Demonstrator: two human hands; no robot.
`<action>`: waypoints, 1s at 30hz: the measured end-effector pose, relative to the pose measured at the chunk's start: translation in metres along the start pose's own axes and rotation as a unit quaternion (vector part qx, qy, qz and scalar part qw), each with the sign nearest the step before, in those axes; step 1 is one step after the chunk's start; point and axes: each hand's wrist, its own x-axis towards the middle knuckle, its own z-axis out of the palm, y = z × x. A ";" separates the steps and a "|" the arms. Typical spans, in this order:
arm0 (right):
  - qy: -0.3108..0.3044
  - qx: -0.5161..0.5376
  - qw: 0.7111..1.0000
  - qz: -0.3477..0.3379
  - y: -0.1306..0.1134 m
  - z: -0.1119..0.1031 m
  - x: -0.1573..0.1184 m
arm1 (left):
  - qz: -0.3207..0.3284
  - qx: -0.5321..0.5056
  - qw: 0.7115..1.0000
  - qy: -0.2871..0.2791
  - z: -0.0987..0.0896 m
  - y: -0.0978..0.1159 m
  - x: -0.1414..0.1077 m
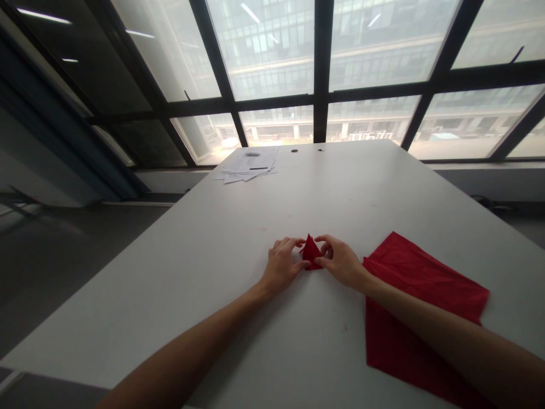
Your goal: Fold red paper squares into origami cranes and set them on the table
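I read the fingers of both hands as drawn in narrow around one small thing: my left hand (283,263) has its thumb at the lower left corner and a forefinger along the left side, while my right hand (340,261) has its thumb against the right side and a fingertip close by the upper right edge. The red folded piece (313,253) lies directly between them, right of the left fingertips and left of the right ones, so I call neither hand nearer. Its peak points away from me, towards the windows (272,51), its broad base faces me, and its long axis runs base to peak, across the line joining the hands; whether it stands or lies flat, I can't tell. Beyond, a red sheet (426,275) spreads under the right forearm on the white table (170,272).
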 end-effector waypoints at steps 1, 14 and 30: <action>-0.004 0.009 1.000 -0.004 -0.001 0.000 0.000 | 0.004 -0.010 1.000 0.002 0.000 0.000 0.000; -0.020 0.042 0.996 -0.079 0.000 -0.003 -0.003 | 0.055 -0.019 0.998 -0.016 0.000 0.003 -0.001; -0.108 -0.097 0.963 -0.229 0.000 -0.023 -0.001 | 0.147 0.018 0.989 -0.031 0.003 0.005 -0.006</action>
